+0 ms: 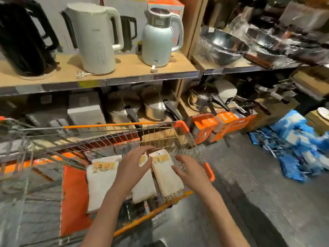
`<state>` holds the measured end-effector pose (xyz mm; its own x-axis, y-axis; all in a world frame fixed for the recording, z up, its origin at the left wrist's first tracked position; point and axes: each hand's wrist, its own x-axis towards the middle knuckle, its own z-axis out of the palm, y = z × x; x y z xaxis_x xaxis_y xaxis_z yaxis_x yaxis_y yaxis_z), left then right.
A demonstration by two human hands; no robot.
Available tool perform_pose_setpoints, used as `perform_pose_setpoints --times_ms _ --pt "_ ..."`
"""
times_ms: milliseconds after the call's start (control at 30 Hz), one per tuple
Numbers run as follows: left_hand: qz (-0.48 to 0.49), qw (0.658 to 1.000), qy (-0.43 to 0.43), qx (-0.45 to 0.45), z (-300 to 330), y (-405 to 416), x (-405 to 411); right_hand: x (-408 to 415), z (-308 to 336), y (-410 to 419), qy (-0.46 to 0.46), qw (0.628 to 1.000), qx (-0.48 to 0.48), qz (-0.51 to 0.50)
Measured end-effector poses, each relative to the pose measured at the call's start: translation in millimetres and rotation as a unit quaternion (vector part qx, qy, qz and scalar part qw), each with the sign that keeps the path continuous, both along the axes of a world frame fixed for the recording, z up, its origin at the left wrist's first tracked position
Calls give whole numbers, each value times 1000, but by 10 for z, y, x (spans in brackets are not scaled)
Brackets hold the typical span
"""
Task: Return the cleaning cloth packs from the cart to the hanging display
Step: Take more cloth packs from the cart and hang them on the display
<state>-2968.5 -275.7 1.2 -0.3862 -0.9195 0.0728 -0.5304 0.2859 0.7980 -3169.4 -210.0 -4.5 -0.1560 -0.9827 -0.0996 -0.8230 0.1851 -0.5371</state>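
head view looks down into a wire shopping cart (179, 138) with orange trim, parked in front of store shelving. three cleaning cloth packs lie side by side in the cart's basket: the left pack (101, 182), white with a yellow label at its top end, lies flat and uncovered; the middle pack (144, 189) is partly hidden under the left hand (132, 166); the right pack (166, 173), cream coloured with a yellow label, lies angled toward the cart's right corner. an orange panel (74, 196) lies in the cart just left of the left pack.

the left hand hovers over the middle pack with its fingers (142, 150) spread wide and straight, thumb (146, 164) reaching toward the right pack's label; whether it touches the pack is unclear. the right hand (191, 171) sits at the right edge of the right pack, its fingers (178, 169) relaxed and open, holding nothing.

on the upper shelf (135, 68) behind the cart stand a black kettle (23, 38), a white kettle (94, 38) and a pale blue kettle (158, 38). steel bowls (220, 45) sit on the shelf to the right. pots with black handles (158, 107) stand on the lower shelf, orange boxes (206, 127) sit at floor level, and blue packages (299, 145) are piled on the floor at the right.
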Motion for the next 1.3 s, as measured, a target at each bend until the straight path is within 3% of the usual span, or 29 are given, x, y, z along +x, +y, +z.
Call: perform_pose_setpoints --times_ms 200,400,567,800,967,1100,1300 --pt "65 996 -22 53 -587 -333 -295 -433 -759 -698 -19 997 67 39" --pt "67 989 -31 125 -1376 -691 -481 -753 -1707 -1337 -77 980 183 10" --pt "90 987 -71 110 -2053 -984 -517 -948 -2536 -1820 -117 970 209 -26" --pt "152 974 -31 167 -2756 -1190 -605 -1031 -3450 -2226 -122 963 230 -72" --pt "187 957 -68 211 -3061 -1219 -649 -992 -3846 -2329 -182 943 251 -119" --pt "205 962 -93 154 -3077 -1171 -715 -873 -3938 -2300 -168 949 227 -142" --pt "204 962 -47 173 -3110 -1114 -770 -803 -3947 -2246 -217 934 217 -180"
